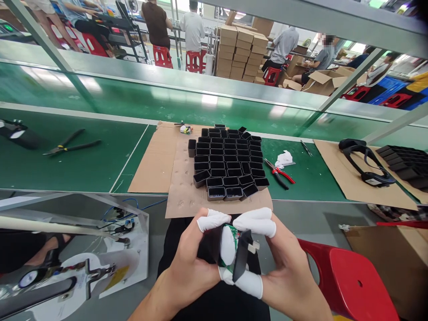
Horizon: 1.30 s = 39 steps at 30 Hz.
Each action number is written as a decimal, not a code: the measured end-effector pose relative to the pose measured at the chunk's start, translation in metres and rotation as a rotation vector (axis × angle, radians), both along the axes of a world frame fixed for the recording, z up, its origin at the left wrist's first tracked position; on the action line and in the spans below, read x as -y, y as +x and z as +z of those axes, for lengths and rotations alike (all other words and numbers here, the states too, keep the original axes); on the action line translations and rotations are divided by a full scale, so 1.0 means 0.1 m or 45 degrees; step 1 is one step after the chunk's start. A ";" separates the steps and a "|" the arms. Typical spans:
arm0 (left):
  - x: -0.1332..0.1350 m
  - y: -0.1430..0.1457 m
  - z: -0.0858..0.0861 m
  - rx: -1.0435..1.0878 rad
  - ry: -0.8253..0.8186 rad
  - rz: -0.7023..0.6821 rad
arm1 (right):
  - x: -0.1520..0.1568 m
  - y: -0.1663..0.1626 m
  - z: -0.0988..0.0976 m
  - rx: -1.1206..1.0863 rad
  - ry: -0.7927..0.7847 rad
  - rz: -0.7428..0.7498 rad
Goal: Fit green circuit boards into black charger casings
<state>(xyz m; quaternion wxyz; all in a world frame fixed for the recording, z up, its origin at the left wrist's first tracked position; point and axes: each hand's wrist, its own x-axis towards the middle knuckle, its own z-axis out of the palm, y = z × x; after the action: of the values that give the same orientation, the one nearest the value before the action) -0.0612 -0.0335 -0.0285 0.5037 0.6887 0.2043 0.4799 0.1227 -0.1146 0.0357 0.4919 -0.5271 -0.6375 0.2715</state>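
Observation:
Low in the middle of the view, my left hand [192, 261] and my right hand [284, 272] meet, both with white finger cots on the fingertips. Together they pinch a small green circuit board [234, 238] with a black plastic piece [241, 258] set against it. Both hands are closed around these parts. Just beyond them, on a sheet of cardboard [157, 165], stand several black rectangular plastic housings [230, 162] packed close together, open ends up.
Red-handled pliers [279, 173] and a white crumpled cloth [284, 158] lie right of the housings. Black pliers [72, 143] lie on the green belt at left. A red stool [351, 281] stands at my right. More black housings [406, 162] and a black strap sit far right. People work behind.

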 end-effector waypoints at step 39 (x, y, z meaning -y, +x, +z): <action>0.15 0.07 -0.03 0.045 -0.108 0.136 | 0.02 0.06 -0.14 -0.474 0.157 -0.112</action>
<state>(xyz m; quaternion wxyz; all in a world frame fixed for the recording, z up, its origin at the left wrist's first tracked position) -0.0543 -0.0489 -0.0315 0.5096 0.6464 0.2519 0.5089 0.1292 -0.1163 0.0218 0.6440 -0.4642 -0.5273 0.3029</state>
